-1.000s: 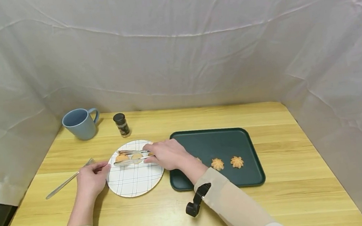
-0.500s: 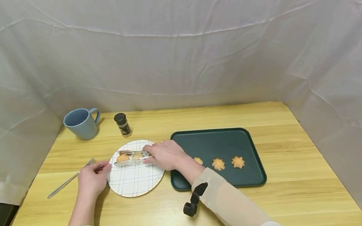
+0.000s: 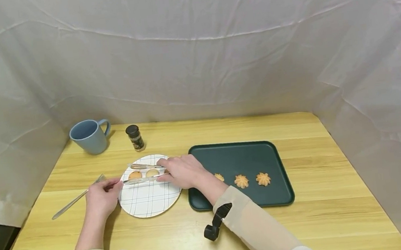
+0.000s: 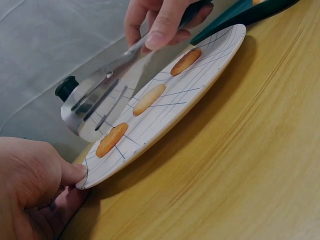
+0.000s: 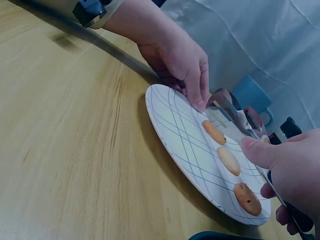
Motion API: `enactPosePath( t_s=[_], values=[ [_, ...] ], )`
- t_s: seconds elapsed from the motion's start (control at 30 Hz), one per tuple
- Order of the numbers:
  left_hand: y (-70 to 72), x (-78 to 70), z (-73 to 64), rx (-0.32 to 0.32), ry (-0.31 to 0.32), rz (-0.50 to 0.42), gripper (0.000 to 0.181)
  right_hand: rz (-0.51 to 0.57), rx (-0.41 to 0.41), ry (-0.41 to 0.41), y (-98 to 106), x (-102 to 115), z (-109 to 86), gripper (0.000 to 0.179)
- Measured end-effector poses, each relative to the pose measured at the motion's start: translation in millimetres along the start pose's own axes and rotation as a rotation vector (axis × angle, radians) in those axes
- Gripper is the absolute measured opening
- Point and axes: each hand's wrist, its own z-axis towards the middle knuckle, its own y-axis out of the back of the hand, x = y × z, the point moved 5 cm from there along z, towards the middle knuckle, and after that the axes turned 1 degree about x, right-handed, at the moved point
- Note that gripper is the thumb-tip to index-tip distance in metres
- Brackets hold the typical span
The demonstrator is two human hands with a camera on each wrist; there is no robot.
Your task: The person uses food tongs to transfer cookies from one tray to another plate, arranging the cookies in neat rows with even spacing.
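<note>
My left hand (image 3: 102,197) pinches the left rim of a round white plate (image 3: 151,202) with a line-check pattern, thumb on top and fingers beneath. In my right hand (image 3: 185,171) is a pair of metal tongs (image 4: 122,65) with slotted ends and a dark handle. Its arms are spread apart above the plate's far half, pointing left. Three cookies lie in a row on the plate: an orange-brown cookie (image 4: 111,140) nearest the left hand, a paler cookie (image 4: 149,100) in the middle, and a browner cookie (image 4: 186,62) close to the right hand. Nothing shows between the tongs' ends and the plate in the left wrist view.
A dark green tray (image 3: 234,156) stands right of the plate, with flower-shaped cookies (image 3: 263,179) on it; my right forearm crosses its near left corner. A fork (image 3: 70,205) lies beside my left hand. A blue mug (image 3: 92,139) and a black-capped spice jar (image 3: 136,139) stand behind.
The tongs' arms have spread a little wider, and the cookies between them show more fully in the head view. Both hands stay nearly in place; the left keeps its hold on the plate.
</note>
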Motion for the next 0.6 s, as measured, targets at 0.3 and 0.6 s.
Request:
enactPosePath(
  t_s=[0.3,0.6],
  values=[
    [2.9,4.1,2.1,-0.003,0.014,0.008,0.033,0.035,-0.020,0.008,14.5,-0.7,-14.1,0.057],
    [6.4,5.7,1.9,0.002,0.019,0.009,0.034,0.073,-0.046,-0.001,26.7,-13.6,-36.6,0.060]
  ],
)
